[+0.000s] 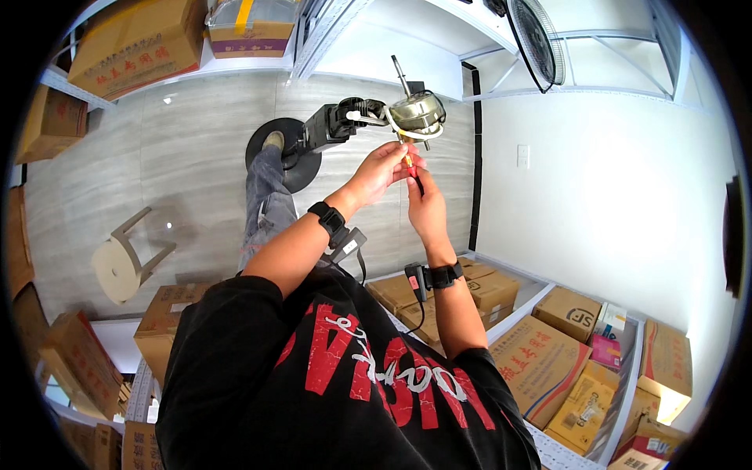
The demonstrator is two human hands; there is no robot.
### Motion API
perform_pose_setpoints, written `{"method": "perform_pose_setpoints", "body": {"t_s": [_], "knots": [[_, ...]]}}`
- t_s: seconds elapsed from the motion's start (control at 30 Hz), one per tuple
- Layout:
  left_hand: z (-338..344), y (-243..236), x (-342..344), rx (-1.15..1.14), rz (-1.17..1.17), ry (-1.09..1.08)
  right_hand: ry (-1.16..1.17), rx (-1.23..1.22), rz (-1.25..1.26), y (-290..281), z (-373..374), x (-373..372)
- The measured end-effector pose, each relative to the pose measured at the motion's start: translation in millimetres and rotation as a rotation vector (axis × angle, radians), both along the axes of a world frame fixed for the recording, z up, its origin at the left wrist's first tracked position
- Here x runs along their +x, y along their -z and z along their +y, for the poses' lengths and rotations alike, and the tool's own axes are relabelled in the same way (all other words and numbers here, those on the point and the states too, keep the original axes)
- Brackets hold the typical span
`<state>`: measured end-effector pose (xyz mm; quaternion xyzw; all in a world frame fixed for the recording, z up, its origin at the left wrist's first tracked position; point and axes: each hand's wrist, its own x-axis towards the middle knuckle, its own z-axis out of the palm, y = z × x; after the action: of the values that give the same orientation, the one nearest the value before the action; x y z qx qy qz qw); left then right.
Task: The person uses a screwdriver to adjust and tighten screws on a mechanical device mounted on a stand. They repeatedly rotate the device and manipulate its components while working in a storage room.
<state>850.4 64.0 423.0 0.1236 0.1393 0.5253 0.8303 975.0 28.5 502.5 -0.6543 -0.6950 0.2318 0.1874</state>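
Observation:
A bare fan motor (419, 113), brass-coloured with a long shaft, sits on the black neck (345, 117) of a stand fan. White wiring loops round its front. My right hand (427, 207) is closed round the dark end of a red and black screwdriver (414, 173), pointed up at the motor's underside. With thumb and fingers pinched, my left hand (377, 172) grips the screwdriver's upper part, just below the motor. Fingers hide the tool's tip, so I cannot tell whether it meets a screw. The fan's round black base (309, 168) rests on the floor, my foot on it.
Cardboard boxes fill a shelf (207, 66) at the far left and a rack (540, 368) at the near right. A cream stool (117, 270) stands on the left. Beyond the motor, a black fan grille (536, 43) rests against the rack by the white wall (595, 196).

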Motion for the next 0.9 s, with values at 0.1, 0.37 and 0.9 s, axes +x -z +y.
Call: {"method": "perform_pose_setpoints", "body": {"t_s": [0.1,0.37,0.9], "knots": [[-1,2,2,-0.001,0.060,-0.042,0.006,-0.039,-0.022,2,4,0],[2,-1,-6,0.044,-0.003,0.006,0.092,-0.015,-0.034,7,-2,-25],[5,0,-13,-0.034,-0.056,0.012,0.201,-0.152,0.318,32,4,-31]]}}
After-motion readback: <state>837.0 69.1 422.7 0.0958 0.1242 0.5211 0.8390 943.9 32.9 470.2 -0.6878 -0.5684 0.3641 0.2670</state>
